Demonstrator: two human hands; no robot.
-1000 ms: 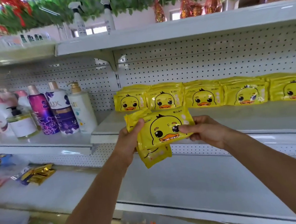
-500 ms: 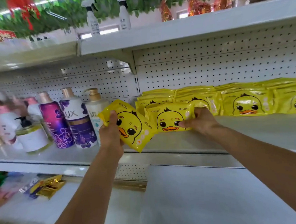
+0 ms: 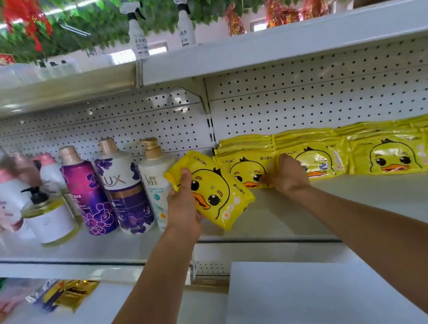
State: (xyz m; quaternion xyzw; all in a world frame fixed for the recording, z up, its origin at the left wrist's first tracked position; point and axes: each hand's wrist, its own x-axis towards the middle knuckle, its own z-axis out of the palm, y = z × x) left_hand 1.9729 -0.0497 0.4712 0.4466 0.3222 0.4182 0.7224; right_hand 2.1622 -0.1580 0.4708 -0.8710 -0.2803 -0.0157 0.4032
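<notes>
Shelving point(image 3: 335, 199) of white metal bore a row of yellow packs point(image 3: 393, 156) along its back. Over its front edge our left hand point(image 3: 183, 206) gripped a tilted duck pack point(image 3: 217, 194), thumb across the face. On the shelving, our right hand point(image 3: 286, 175) pinched an upright pack point(image 3: 246, 170) at the row's left end.

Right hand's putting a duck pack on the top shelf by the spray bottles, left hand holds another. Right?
Wrong shelf. Head view: the right hand sets its duck pack on the middle shelf, below the spray bottles. The left hand does hold a second duck pack.
</notes>
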